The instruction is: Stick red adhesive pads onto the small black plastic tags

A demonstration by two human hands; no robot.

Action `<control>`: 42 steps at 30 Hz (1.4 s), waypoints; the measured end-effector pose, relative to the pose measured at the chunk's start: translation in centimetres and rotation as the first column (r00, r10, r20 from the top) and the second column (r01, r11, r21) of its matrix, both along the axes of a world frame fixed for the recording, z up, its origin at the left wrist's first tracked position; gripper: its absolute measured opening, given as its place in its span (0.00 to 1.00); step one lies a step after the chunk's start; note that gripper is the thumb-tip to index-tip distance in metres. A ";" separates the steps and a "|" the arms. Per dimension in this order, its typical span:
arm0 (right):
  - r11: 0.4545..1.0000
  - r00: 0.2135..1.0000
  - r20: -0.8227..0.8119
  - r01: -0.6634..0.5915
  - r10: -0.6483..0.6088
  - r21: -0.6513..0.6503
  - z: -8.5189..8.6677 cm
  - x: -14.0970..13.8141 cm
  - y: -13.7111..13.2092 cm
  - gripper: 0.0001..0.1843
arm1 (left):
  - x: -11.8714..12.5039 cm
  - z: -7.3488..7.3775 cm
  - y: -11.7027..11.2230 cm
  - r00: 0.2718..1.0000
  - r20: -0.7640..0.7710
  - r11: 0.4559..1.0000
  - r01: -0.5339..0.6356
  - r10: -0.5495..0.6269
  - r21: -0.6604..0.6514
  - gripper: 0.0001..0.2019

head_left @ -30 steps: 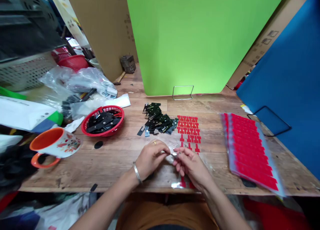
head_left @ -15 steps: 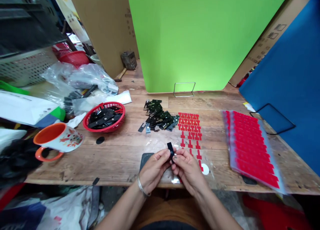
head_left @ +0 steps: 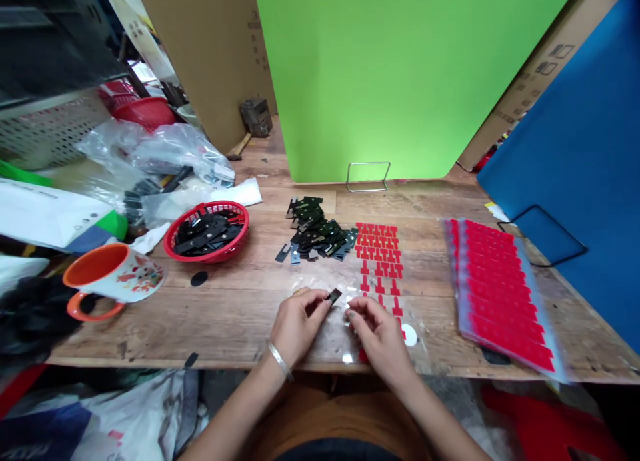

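My left hand (head_left: 296, 322) pinches a small dark flat plate (head_left: 333, 295) between thumb and fingertips, above the table's front part. Just to the right, my right hand (head_left: 380, 337) has its thumb and fingertips drawn together; whether anything small is in them I cannot make out. Under both hands lies a clear plastic sheet with rows of red T-shaped pieces (head_left: 379, 242). Beyond my left hand is a loose pile of dark slotted plates (head_left: 320, 231). A white round disc (head_left: 409, 335) lies by my right hand.
A red basket (head_left: 240, 242) of black plates and an orange-and-white mug (head_left: 120, 274) stand at left. Sheets of red pieces (head_left: 505, 294) lie at right. A green board (head_left: 410, 81) and a blue board (head_left: 570, 134) rise behind, with wire stands.
My hands have come apart. The left one has carried the dark plate slightly left and turned it; the right one has let go of it.
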State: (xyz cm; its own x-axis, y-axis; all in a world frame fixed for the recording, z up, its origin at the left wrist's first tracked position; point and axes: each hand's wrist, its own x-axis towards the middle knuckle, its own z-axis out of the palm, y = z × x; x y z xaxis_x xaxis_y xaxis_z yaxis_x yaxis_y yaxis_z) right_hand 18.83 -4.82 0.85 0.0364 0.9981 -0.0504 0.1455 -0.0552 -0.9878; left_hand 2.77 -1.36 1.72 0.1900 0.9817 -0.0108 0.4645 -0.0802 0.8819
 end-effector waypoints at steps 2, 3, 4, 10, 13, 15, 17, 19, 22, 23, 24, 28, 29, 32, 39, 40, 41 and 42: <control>0.999 0.998 0.060 0.024 -0.026 0.038 0.2 0.5 0.1 0.09 | 0.0 -0.5 -0.2 0.981 -0.193 0.988 0.000 0.030 0.155 0.11; 0.998 0.995 0.091 0.038 -0.043 0.059 0.3 0.9 0.2 0.09 | 0.0 -0.8 -0.3 0.960 -0.278 0.978 0.016 0.044 0.209 0.11; 0.996 0.991 0.121 0.050 -0.059 0.079 0.3 1.3 0.4 0.09 | -0.1 -1.1 -0.3 0.937 -0.347 0.969 0.037 0.051 0.242 0.11; 0.979 0.948 0.280 0.104 -0.151 0.176 0.0 5.3 2.5 0.08 | -0.3 -1.4 0.4 0.936 -0.352 0.981 0.056 0.013 0.184 0.10; 0.967 0.906 0.367 0.137 -0.210 0.216 -0.4 7.2 4.6 0.07 | 0.7 -0.7 1.5 1.000 -0.011 0.999 0.008 -0.008 -0.045 0.10; 0.961 0.847 0.474 0.138 -0.240 0.240 -0.8 8.1 6.1 0.06 | 2.0 -0.4 2.3 0.963 0.268 0.964 0.033 0.040 -0.262 0.11; 0.960 0.786 0.567 0.124 -0.248 0.249 -1.2 8.5 7.4 0.07 | 3.6 -0.4 3.2 0.895 0.431 0.916 0.076 0.111 -0.394 0.12; 0.969 0.733 0.641 0.104 -0.228 0.226 -1.5 8.7 8.3 0.07 | 5.2 -0.6 4.1 0.863 0.484 0.896 0.090 0.149 -0.435 0.11; 0.982 0.687 0.704 0.080 -0.178 0.170 -1.9 8.9 9.3 0.06 | 7.1 -1.1 5.4 0.841 0.515 0.881 0.107 0.168 -0.462 0.07; 0.985 0.683 0.712 0.072 -0.164 0.158 -2.0 9.0 9.6 0.05 | 7.6 -1.3 5.8 0.835 0.523 0.876 0.114 0.171 -0.469 0.05; 0.987 0.681 0.716 0.063 -0.152 0.149 -2.0 9.1 9.8 0.05 | 8.0 -1.4 6.2 0.830 0.529 0.872 0.118 0.177 -0.476 0.04; 0.993 0.672 0.734 0.026 -0.102 0.114 -1.9 9.6 10.7 0.04 | 9.4 -1.8 7.5 0.817 0.536 0.864 0.102 0.210 -0.493 0.02; 0.994 0.667 0.739 0.022 -0.096 0.109 -1.8 9.6 10.8 0.04 | 9.7 -1.9 7.8 0.815 0.538 0.864 0.100 0.213 -0.494 0.02; 0.993 0.656 0.747 0.030 -0.104 0.112 -1.9 9.4 10.7 0.06 | 10.4 -2.2 8.4 0.810 0.549 0.866 0.110 0.207 -0.488 0.02; 0.977 0.648 0.741 0.026 -0.179 0.213 -2.5 8.5 9.5 0.10 | 10.9 -2.8 8.9 0.800 0.565 0.854 0.139 0.202 -0.502 0.02; 0.975 0.645 0.742 0.025 -0.184 0.219 -2.6 8.5 9.5 0.10 | 10.9 -2.8 8.9 0.800 0.566 0.850 0.143 0.202 -0.506 0.02; 0.974 0.642 0.743 0.030 -0.190 0.223 -2.6 8.5 9.5 0.09 | 10.9 -2.8 8.9 0.799 0.566 0.847 0.146 0.203 -0.511 0.02; 0.974 0.640 0.743 0.038 -0.196 0.225 -2.5 8.5 9.6 0.08 | 10.9 -2.8 8.9 0.799 0.564 0.844 0.148 0.206 -0.516 0.02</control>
